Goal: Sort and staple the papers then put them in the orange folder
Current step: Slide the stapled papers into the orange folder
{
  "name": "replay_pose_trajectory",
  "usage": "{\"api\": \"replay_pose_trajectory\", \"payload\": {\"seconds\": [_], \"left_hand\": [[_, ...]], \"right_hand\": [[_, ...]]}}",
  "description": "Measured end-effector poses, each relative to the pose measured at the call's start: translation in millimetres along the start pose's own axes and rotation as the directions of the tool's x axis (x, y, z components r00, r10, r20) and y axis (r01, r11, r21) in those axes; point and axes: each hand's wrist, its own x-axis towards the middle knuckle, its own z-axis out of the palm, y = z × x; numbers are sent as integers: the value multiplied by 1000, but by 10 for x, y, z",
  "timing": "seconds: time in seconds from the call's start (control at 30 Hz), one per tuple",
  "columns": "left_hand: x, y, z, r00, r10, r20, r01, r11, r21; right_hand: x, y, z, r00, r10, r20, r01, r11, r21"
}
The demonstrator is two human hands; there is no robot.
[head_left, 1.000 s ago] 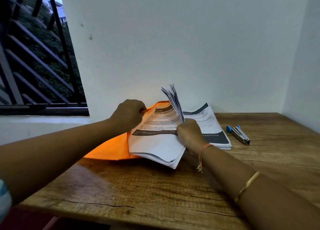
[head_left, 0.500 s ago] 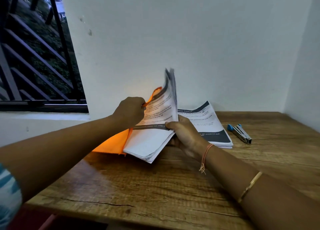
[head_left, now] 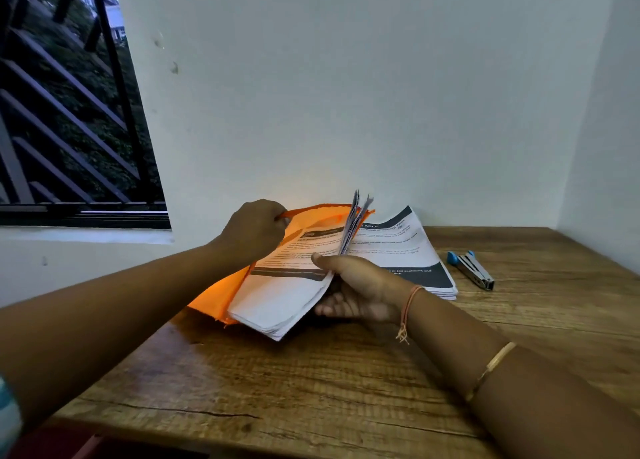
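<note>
Half a second back the bundle of papers (head_left: 284, 296) stood nearly upright; now the right hand (head_left: 360, 285), thumb on top and fingers (head_left: 334, 309) curled beneath, has tipped it flatter, its far end seemingly inside the orange folder (head_left: 214, 296), whose upper edge the left hand (head_left: 254, 232) pinches open. Insertion looks underway, while another stack (head_left: 415, 251) waits on the worktop (head_left: 311, 389) near the stapler (head_left: 472, 275)

Wooden worktop (head_left: 346, 389), grain coarse, one crack (head_left: 194, 412) near the front edge at lower left. Papers (head_left: 415, 261) stacked flat at centre right. Stapler (head_left: 472, 274) lies just right of the stack, not touching it. Orange folder (head_left: 214, 299), left of centre, rests its lower edge on the wood.
</note>
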Motion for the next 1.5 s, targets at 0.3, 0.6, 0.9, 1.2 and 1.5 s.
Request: {"api": "replay_pose_trajectory", "payload": {"seconds": [0.3, 0.6, 0.9, 1.2, 1.5], "left_hand": [[-78, 153, -38, 990, -19, 137, 50, 973, -223], [-285, 446, 38, 993, 39, 113, -4, 957, -289], [-532, 495, 331, 967, 138, 215, -77, 959, -271], [-458, 564, 409, 974, 17, 225, 103, 855, -509], [-460, 601, 338, 970, -5, 245, 128, 861, -492]], "right_hand": [[-41, -24, 31, 993, -105, 49, 94, 975, 200], [52, 29, 10, 996, -30, -81, 51, 959, 280], [59, 61, 88, 971, -179, -158, 210, 955, 207], [73, 163, 172, 970, -228, -79, 233, 971, 50], [80, 156, 166, 969, -228, -92, 209, 961, -182]]}}
